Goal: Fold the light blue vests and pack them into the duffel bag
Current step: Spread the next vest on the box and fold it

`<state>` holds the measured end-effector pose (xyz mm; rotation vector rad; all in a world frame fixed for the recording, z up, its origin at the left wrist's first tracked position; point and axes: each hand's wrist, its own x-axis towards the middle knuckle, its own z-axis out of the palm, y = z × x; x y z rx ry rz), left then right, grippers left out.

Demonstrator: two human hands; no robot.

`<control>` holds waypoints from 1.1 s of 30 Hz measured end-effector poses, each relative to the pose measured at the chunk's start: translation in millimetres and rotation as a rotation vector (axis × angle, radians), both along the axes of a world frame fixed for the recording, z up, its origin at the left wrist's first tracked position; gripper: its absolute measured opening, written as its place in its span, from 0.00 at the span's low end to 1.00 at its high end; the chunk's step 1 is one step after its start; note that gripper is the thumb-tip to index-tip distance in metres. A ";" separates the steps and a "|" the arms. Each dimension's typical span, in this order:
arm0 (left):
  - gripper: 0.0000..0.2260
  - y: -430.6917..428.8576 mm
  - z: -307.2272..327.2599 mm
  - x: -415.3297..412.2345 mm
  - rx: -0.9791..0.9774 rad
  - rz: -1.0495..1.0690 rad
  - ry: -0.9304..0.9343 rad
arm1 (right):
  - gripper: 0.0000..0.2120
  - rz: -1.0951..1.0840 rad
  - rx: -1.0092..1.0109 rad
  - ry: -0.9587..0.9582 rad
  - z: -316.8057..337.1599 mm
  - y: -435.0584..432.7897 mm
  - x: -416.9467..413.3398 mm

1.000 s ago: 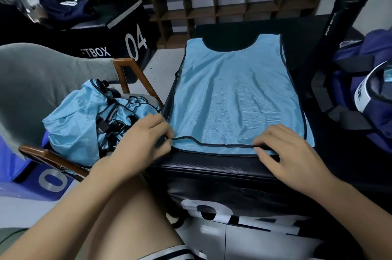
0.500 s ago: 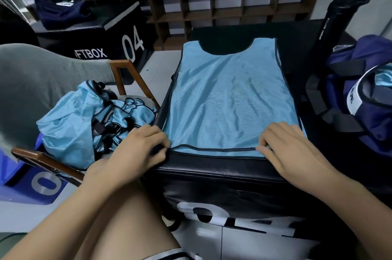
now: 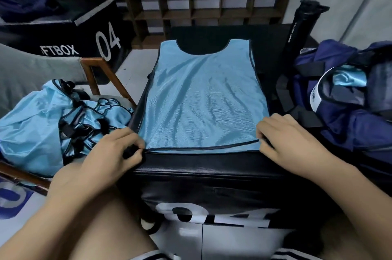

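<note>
A light blue vest (image 3: 201,98) with dark trim lies flat on a black padded box (image 3: 203,170), neck hole at the far end. My left hand (image 3: 114,153) pinches the near left corner of its hem. My right hand (image 3: 290,140) pinches the near right corner. A heap of several more light blue vests (image 3: 42,123) rests on a chair to the left. The navy duffel bag (image 3: 347,106) stands open on the right, with light blue fabric (image 3: 347,78) showing inside.
A wooden-armed grey chair (image 3: 99,75) stands at the left. A black sport bottle (image 3: 301,26) stands upright behind the duffel bag. Another black box marked 04 (image 3: 84,41) and a wooden shelf (image 3: 203,4) with potted plants lie further back.
Both hands shifted outward along the hem to its two near corners, pulling the vest flatter. The camera view dipped slightly.
</note>
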<state>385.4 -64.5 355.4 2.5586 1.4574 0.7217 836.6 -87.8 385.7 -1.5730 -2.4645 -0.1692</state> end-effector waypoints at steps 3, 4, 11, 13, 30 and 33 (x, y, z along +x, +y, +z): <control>0.06 -0.4 -2.1 -0.5 0.007 0.009 -0.003 | 0.08 0.001 -0.011 0.039 7.6 -5.7 5.1; 0.05 -0.4 -2.1 -0.3 0.008 0.008 0.002 | 0.08 0.001 -0.018 0.051 9.2 -7.8 6.3; 0.05 0.6 -0.1 -1.2 0.012 -0.009 0.073 | 0.11 0.010 0.053 0.028 6.6 -20.0 14.3; 0.05 0.2 0.3 -1.3 0.012 -0.008 0.080 | 0.11 0.028 0.048 0.009 2.9 -23.4 16.2; 0.04 28.0 31.3 17.3 -0.033 -0.045 0.080 | 0.05 0.011 -0.040 0.100 13.1 -2.4 2.7; 0.09 66.9 32.8 32.9 0.000 -0.037 0.130 | 0.11 -0.023 -0.052 0.084 14.5 26.8 -14.1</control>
